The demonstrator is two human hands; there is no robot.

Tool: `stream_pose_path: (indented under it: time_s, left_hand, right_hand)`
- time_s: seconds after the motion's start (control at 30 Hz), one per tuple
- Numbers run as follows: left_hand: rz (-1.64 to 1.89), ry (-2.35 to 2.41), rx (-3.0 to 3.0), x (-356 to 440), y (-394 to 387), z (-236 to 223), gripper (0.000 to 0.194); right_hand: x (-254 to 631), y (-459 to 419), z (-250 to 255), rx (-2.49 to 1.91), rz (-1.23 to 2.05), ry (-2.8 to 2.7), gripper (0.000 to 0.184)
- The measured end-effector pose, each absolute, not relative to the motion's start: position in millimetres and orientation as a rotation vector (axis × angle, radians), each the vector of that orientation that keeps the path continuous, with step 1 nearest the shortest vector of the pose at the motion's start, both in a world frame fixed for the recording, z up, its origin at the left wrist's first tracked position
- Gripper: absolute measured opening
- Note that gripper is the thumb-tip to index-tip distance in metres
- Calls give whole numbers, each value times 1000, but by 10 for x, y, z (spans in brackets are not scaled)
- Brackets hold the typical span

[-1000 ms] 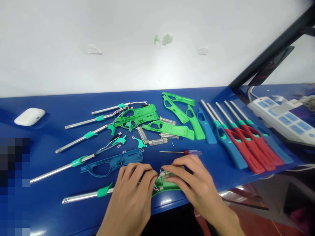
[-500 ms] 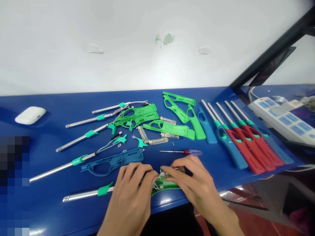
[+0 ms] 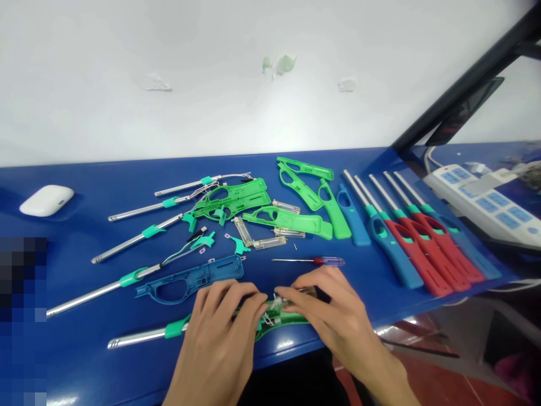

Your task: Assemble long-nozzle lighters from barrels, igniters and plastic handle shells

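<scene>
Near the front edge of the table lies a green lighter casing half (image 3: 293, 319), its inside facing up and white wires showing in it. A silver tube (image 3: 137, 338) with a teal collar sticks out to its left. My left hand (image 3: 222, 332) is closed over the casing's middle, fingertips bent down on the parts; the back of the hand hides much of it. With thumb and fingers pinched, my right hand (image 3: 340, 307) holds a clear fuel tank (image 3: 310, 291) at the casing's right part. Just behind my hands lies a blue casing half (image 3: 196, 279).
A screwdriver (image 3: 325, 261) lies beyond my right hand. Further back are green casing halves (image 3: 232, 200), clear fuel tanks (image 3: 270, 243) and silver tubes (image 3: 135, 241). Blue and red lighters (image 3: 422, 256) line the right, before a power strip (image 3: 486, 197). A white case (image 3: 46, 200) sits far left.
My left hand has shifted slightly left, so more of the wires and green casing shows between my hands. The right hand keeps its pinch. The whole view has moved a little.
</scene>
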State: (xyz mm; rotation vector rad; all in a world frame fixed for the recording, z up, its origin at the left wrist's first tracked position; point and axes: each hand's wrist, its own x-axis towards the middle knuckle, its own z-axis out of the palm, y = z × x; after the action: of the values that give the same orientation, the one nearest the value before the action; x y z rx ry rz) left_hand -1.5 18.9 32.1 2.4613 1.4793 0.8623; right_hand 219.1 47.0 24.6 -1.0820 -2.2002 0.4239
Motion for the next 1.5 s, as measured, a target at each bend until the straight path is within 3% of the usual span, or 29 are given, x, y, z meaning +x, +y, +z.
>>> stream_pose_path:
  time_s: [0.3,0.6,0.77,1.0,1.37,1.5]
  left_hand:
    - [891,1452,2447,38,193,299,17]
    - [823,1472,2572,-242,-112,172,37]
    - [714,1487,2713,-319,-209,0,45]
    - [647,1396,2799,-306,-230,-34,39]
    - [642,1431,2680,-251,-201,73,58]
    - [649,1429,2684,-234,-171,97,50]
  right_hand:
    - [2190,471,246,-1060,413,-2203,34]
    - [2292,480,309,-1033,464,-2250,20]
    - [2311,488,360,-1026,508,-2324,23]
    - [2333,412,358,-1050,538,-2339,33]
    - [2320,281,436,-1177,466,-2440,48]
    - [2324,287,448,-1195,486,-2444,53]
